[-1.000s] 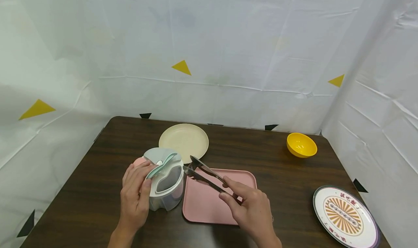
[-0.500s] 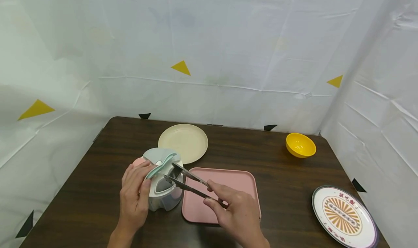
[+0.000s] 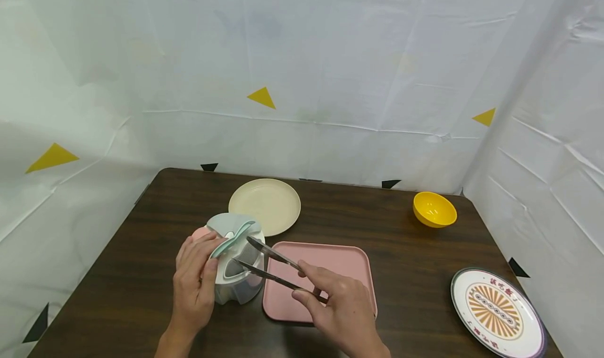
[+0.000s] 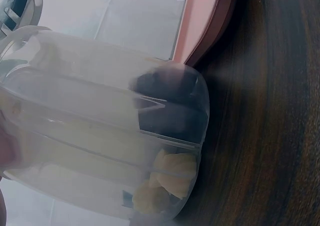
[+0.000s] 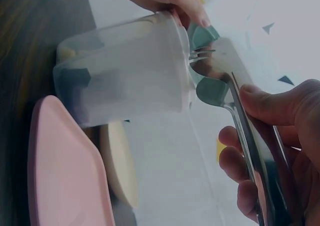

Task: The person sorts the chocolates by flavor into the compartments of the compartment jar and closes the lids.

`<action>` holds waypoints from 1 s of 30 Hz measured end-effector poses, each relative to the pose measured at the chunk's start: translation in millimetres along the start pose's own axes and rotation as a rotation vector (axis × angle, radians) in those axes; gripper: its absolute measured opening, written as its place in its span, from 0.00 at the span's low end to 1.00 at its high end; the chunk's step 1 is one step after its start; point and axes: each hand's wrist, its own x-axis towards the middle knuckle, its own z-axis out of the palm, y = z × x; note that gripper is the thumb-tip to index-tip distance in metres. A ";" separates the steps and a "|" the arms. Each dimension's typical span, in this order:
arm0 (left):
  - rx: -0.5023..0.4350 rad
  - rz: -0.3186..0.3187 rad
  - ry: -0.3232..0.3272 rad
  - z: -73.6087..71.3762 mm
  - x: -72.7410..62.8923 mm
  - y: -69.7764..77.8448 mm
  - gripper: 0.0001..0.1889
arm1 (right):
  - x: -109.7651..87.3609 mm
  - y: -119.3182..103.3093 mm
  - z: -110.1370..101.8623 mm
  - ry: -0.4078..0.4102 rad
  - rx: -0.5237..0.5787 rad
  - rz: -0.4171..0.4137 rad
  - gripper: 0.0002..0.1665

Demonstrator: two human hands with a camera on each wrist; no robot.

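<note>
A round, see-through divided food container (image 3: 240,293) with a white top stands left of the pink tray (image 3: 325,253). My left hand (image 3: 193,287) rests over its top and holds the raised mint lid flap (image 3: 236,237) between thumb and fingers. Metal tongs (image 3: 278,280) are gripped by my right hand (image 3: 344,300). Their tips are spread above the uncovered compartment, nothing visible between them. One tip has fork-like tines (image 5: 202,54), the other is rounded. Through the container wall, pale yellow pieces (image 4: 175,173) and a dark shape (image 4: 172,118) show near the bottom.
A cream plate (image 3: 266,203) lies behind the container. Towards the back right stands a yellow bowl (image 3: 434,209), and a patterned white plate (image 3: 497,311) lies at the right front. White sheeting (image 3: 330,59) hangs behind and beside the dark table (image 3: 377,221).
My right hand has carried the tongs left, from above the tray to over the container's uncovered compartment. In the last half second the tips have spread slightly. My left hand stays put.
</note>
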 end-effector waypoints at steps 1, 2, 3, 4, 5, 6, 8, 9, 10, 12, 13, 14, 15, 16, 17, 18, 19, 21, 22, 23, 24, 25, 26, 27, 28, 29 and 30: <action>0.000 0.000 0.000 0.0 0.0 -0.1 0.14 | -0.2 0.1 -0.3 0.001 -0.007 0.000 0.27; 0.000 0.000 0.000 -0.1 0.1 -0.2 0.14 | -0.3 0.3 -0.5 0.001 -0.012 0.002 0.27; 0.001 0.001 0.001 -0.1 0.2 -0.2 0.14 | -0.5 0.7 -0.6 -0.002 -0.010 0.005 0.27; 0.001 0.003 0.001 -0.2 0.3 -0.3 0.14 | -0.8 1.1 -0.7 -0.002 -0.013 0.006 0.27; 0.001 0.004 0.002 -0.2 0.4 -0.4 0.14 | -1.1 1.6 -0.9 -0.002 -0.012 0.006 0.27; 0.001 0.005 0.002 -0.3 0.5 -0.4 0.14 | -1.5 2.2 -1.2 -0.003 -0.004 0.007 0.28; 0.002 0.007 0.003 -0.4 0.6 -0.3 0.14 | -2.4 4.0 -2.0 -0.003 0.007 0.009 0.29; 0.003 0.007 0.003 -0.5 0.5 -0.3 0.14 | -3.1 5.0 -2.5 -0.002 0.004 0.015 0.29; 0.004 0.006 0.003 -0.6 0.4 -0.2 0.14 | -3.9 6.0 -3.3 -0.001 -0.006 0.025 0.30; 0.006 0.004 0.003 -0.8 0.3 -0.2 0.14 | -5.6 8.4 -5.2 -0.006 -0.027 0.059 0.32; 0.007 0.003 0.003 -0.9 0.2 -0.2 0.14 | -6.6 9.7 -6.3 -0.007 -0.043 0.082 0.32; 0.007 0.002 0.002 -1.0 0.1 -0.2 0.14 | -7.9 11.3 -7.5 -0.012 -0.059 0.110 0.32; 0.008 0.001 0.002 -1.1 -0.1 -0.2 0.14 | -9.4 13.3 -8.8 -0.014 -0.074 0.134 0.32; 0.009 0.000 0.002 -1.1 -0.2 -0.3 0.14 | -10.7 15.5 -10.3 -0.020 -0.083 0.164 0.32; 0.009 0.000 0.002 -1.2 -0.4 -0.4 0.14 | -12.1 18.0 -11.9 -0.026 -0.091 0.195 0.32; 0.009 0.000 0.002 -1.2 -0.5 -0.4 0.14 | -13.7 20.8 -13.6 -0.031 -0.097 0.227 0.32; 0.008 -0.001 0.002 -1.2 -0.7 -0.4 0.14 | -15.3 23.8 -15.3 -0.036 -0.101 0.262 0.31; 0.008 -0.002 0.001 -1.1 -0.9 -0.5 0.14 | -18.3 30.5 -18.7 -0.044 -0.109 0.331 0.30; 0.008 -0.002 0.000 -1.1 -0.9 -0.5 0.14 | -19.6 33.8 -20.6 -0.048 -0.112 0.371 0.30; 0.008 -0.003 0.000 -1.0 -0.9 -0.4 0.14 | -21.1 37.3 -22.5 -0.047 -0.115 0.405 0.30; 0.006 -0.003 -0.001 -0.9 -0.9 -0.4 0.14 | -22.4 40.8 -24.2 -0.048 -0.119 0.442 0.29; 0.007 -0.004 -0.002 -0.9 -0.8 -0.3 0.14 | -23.5 44.3 -25.9 -0.051 -0.125 0.480 0.30; 0.006 -0.004 -0.003 -0.8 -0.8 -0.2 0.14 | -24.8 48.0 -27.8 -0.052 -0.131 0.515 0.30; 0.006 -0.004 -0.004 -0.7 -0.7 -0.1 0.14 | -26.2 51.8 -29.5 -0.055 -0.140 0.551 0.31; 0.004 -0.004 -0.004 -0.7 -0.6 -0.1 0.14 | -27.7 55.7 -31.5 -0.058 -0.151 0.589 0.32; 0.003 -0.003 -0.004 -0.6 -0.6 -0.1 0.14 | -29.5 59.9 -33.4 -0.060 -0.164 0.626 0.33; 0.002 -0.002 -0.005 -0.5 -0.5 -0.1 0.14 | -31.4 64.5 -35.1 -0.062 -0.178 0.662 0.34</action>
